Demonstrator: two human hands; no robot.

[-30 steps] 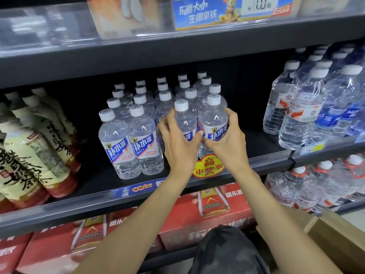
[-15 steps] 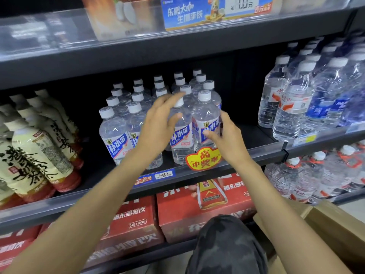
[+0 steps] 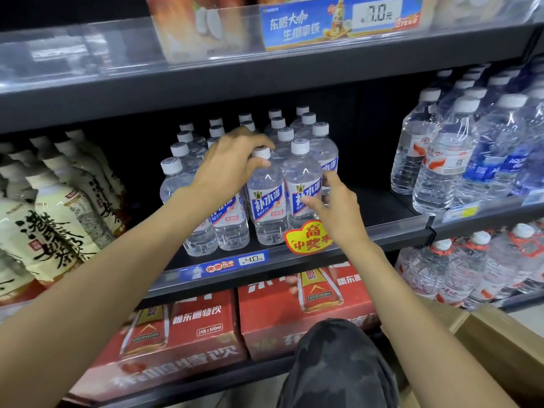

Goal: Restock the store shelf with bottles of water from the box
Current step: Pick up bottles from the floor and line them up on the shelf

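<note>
On dark store shelf (image 3: 382, 222), left hand (image 3: 232, 166) gripping a bottle cap (image 3: 261, 153), right hand (image 3: 338, 207) loosely spread beside front bottle (image 3: 301, 187).

Two hands reach in, the left hand (image 3: 232, 169) and the right hand (image 3: 335, 212). Five rows of small white-capped water bottles (image 3: 301, 187) stand on the middle shelf (image 3: 382, 228), about sixteen caps showing, though some are hidden behind the left hand. Below sit two red drink cartons (image 3: 188, 328), one brown cardboard box (image 3: 500, 343) lies at the lower right, and one yellow promo tag (image 3: 309, 237) and one blue price sign (image 3: 338, 20) hang on the shelf edges.
</note>
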